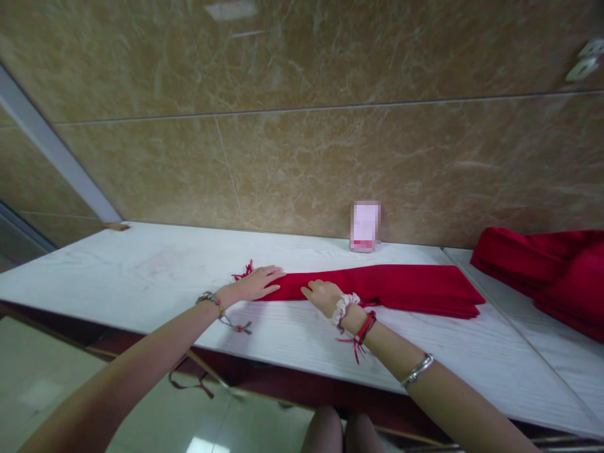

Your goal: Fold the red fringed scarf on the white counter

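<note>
A long folded red cloth (415, 286) with red tassels (244, 271) at its left end lies across the white table. The cloth is narrow on the left and wider, with layered edges, on the right. My left hand (257, 283) rests flat on the narrow end beside the tassels, fingers stretched out. Farther right, my right hand (323, 297) lies on the near edge of the cloth, its fingers slightly bent and not wrapped round anything I can see.
More folded red cloth (542, 267) is piled on the right, past a seam in the table (155, 270). A blurred pink-and-white upright object (364, 226) stands against the marbled wall (292, 163). A socket (585, 60) is at the upper right.
</note>
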`<state>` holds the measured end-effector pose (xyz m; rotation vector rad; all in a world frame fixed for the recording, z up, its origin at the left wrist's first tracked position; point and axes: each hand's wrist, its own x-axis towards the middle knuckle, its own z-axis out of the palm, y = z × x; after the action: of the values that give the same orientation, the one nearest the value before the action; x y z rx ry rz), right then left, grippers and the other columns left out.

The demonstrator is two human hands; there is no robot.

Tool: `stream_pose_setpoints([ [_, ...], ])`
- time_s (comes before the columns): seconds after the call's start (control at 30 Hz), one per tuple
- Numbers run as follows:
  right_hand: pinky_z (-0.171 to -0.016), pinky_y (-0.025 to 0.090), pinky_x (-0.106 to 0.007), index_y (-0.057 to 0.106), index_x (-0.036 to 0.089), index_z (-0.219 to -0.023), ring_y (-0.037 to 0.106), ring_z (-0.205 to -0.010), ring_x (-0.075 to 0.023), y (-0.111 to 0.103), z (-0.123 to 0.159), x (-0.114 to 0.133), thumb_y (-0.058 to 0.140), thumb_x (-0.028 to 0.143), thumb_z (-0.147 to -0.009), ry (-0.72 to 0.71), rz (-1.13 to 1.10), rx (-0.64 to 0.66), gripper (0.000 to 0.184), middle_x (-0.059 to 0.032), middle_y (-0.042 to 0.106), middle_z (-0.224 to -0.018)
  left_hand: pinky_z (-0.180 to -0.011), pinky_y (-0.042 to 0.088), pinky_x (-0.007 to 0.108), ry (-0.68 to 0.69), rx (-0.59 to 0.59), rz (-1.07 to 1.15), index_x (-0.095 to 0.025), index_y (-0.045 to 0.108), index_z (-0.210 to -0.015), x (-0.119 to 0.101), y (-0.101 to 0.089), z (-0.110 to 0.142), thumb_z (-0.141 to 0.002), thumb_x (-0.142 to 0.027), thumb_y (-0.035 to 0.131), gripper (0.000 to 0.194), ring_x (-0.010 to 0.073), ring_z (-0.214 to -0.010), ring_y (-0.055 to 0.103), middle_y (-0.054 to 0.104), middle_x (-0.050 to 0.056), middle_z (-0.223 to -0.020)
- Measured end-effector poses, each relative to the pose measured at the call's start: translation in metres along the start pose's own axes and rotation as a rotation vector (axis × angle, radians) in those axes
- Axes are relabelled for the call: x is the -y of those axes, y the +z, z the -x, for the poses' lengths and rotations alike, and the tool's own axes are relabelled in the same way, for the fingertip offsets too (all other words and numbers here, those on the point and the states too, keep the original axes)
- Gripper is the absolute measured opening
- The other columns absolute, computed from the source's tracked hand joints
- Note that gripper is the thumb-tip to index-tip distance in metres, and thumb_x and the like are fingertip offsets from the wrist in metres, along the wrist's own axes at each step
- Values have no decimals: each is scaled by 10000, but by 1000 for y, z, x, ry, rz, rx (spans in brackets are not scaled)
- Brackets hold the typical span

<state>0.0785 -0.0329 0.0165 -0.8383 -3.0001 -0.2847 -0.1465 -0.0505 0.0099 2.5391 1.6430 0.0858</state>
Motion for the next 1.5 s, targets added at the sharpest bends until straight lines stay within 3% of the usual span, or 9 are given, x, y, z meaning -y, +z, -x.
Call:
stream_pose_setpoints([
  [0.13,-657,457,-316,592,117,-967,567,-861,-220,1,-6,4,382,69,-834,25,17,-57,253,-127,620,-893,-842,350,277,-70,-6,198,-122,537,-1072,-5,-10,-24,-773,-332,453,374,195,-935,501,566,103,-1037],
  [0.33,-642,436,-294,585,125,-1003,554,-824,-206,-7,4,-7,362,94,-851,20,72,-186,271,-124,612,-871,-581,345,227,-74,221,410,-159,558,-635,-9,-30,-62,-653,-380,557,222,130,-593,450,537,-26,-607],
  [0.6,-547,422,-241,488,204,-1198,569,-718,-169,-46,30,-35,305,133,-862,189,44,-222,389,-111,586,-903,-593,347,213,-39,222,941,-156,546,-800,-29,-60,-80,-631,-461,618,357,108,-652,467,556,-24,-727],
  [0.8,-633,442,-241,554,199,-1138,545,-709,-143,-81,82,-91,341,64,-797,359,-57,-458,424,-68,571,-877,-663,399,234,108,158,1182,-141,536,-947,-96,-99,-134,-702,-295,618,300,111,-722,538,592,28,-866],
  [0.97,-694,461,-267,638,202,-991,541,-716,-148,-87,156,-139,351,53,-718,537,-148,-645,423,-41,569,-804,-742,419,235,253,37,876,-108,516,-1029,-182,-111,-199,-804,-237,477,262,139,-857,557,591,78,-1014],
  [1.13,-633,496,-259,659,192,-912,555,-650,-133,-34,216,-160,371,66,-661,823,-344,-580,402,-37,582,-803,-851,380,314,234,-44,478,-90,471,-1123,-246,-68,-228,-810,-300,477,378,229,-1006,513,542,137,-1132],
  [1.3,-614,521,-267,635,193,-924,577,-697,-144,15,232,-167,398,71,-624,907,-493,-559,402,-36,582,-836,-897,319,463,247,-93,74,-173,362,-1256,-251,-30,-204,-808,-485,439,551,318,-1136,406,414,168,-1267],
  [1.4,-751,499,-326,628,192,-936,574,-819,-175,14,228,-171,436,87,-640,819,-360,-622,368,-60,577,-918,-935,297,435,394,-104,-112,-199,332,-1283,-236,-29,-185,-736,-562,498,677,310,-1202,322,320,150,-1344],
  [1.5,-828,460,-371,627,195,-965,544,-931,-212,2,222,-175,454,78,-659,719,-178,-567,371,-93,549,-1074,-896,356,323,521,-148,-218,-208,428,-1209,-222,-34,-176,-788,-419,508,478,231,-1118,435,405,108,-1293],
])
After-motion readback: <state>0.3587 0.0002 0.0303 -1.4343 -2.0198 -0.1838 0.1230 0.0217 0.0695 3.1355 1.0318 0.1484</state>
